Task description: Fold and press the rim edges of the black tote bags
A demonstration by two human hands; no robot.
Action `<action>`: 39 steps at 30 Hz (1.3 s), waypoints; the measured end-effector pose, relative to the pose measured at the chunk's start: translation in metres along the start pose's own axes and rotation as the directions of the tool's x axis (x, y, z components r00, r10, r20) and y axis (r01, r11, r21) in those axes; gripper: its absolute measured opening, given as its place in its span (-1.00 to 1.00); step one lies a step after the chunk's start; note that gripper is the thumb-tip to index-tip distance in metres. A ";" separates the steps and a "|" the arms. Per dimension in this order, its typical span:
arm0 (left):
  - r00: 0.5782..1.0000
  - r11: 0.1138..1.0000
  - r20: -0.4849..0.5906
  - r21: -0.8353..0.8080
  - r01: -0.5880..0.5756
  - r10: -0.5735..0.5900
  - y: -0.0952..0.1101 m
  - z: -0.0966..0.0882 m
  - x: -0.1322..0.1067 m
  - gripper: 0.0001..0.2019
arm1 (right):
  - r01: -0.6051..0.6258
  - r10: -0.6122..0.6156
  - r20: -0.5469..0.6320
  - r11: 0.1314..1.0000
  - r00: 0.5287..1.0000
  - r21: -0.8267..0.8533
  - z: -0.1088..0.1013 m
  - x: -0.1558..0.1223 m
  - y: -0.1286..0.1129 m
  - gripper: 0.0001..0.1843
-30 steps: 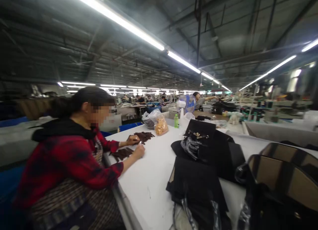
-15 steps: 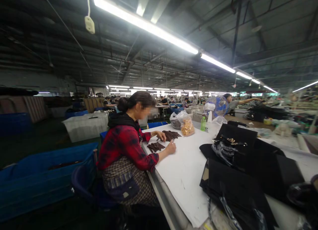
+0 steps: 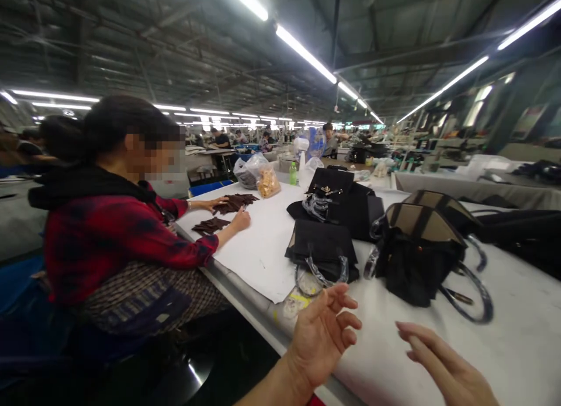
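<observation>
My left hand is raised over the table's near edge, palm turned inward, its loosely curled fingers apart and holding nothing. To its right, my right hand comes in from the bottom edge with fingers stretched out, also holding nothing. Just beyond my left hand lies a black handbag with plastic-wrapped handles. A black bag with tan panels sits past my right hand, its wrapped handle loop resting on the white tabletop. Neither hand touches a bag.
A co-worker in a red checked shirt sits at the left, hands at dark brown strips. Further back are more black bags, a plastic bag of orange-tan pieces, a green bottle and a blue fan.
My view has swung right and come closer to the table. Both my hands have come into view, along with the tan-panelled bag. The co-worker stays seated at the brown strips.
</observation>
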State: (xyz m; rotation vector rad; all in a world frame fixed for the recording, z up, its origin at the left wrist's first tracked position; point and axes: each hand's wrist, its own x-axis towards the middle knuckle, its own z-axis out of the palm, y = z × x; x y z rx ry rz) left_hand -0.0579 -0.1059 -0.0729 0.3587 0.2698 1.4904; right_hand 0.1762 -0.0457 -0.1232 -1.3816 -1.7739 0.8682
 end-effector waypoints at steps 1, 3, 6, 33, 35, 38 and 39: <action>1.000 1.000 0.011 -0.009 0.015 -0.015 -0.002 0.002 -0.001 -0.65 | 0.013 -0.018 0.046 0.995 0.999 0.099 0.009 0.003 -0.018 -0.48; 0.999 0.998 0.031 -0.038 0.044 -0.043 -0.007 0.004 -0.003 -0.63 | 0.061 -0.088 0.094 0.964 0.992 0.258 0.024 0.008 -0.052 -0.49; 0.995 0.993 0.049 -0.077 0.088 -0.085 -0.014 0.004 -0.003 -0.63 | 0.101 -0.158 0.118 0.917 0.980 0.385 0.040 0.011 -0.084 -0.57; 0.927 0.731 -0.148 0.662 -0.167 0.346 0.012 -0.038 0.015 -0.66 | -0.236 -0.186 0.410 0.582 0.893 0.778 0.082 0.001 -0.058 -0.60; 0.911 0.674 -0.147 0.720 -0.169 0.385 0.021 -0.044 0.007 -0.67 | -0.038 -0.340 0.528 0.814 0.778 0.580 0.112 -0.009 -0.047 -0.77; 0.878 0.542 -0.142 0.828 -0.147 0.457 0.033 -0.056 -0.011 -0.68 | 0.309 -0.460 0.477 0.880 0.749 0.362 0.157 -0.029 -0.026 -0.68; 0.872 0.495 -0.143 0.860 -0.125 0.469 0.033 -0.060 -0.017 -0.69 | 0.318 -0.411 0.375 0.904 0.831 0.285 0.167 -0.038 -0.020 -0.69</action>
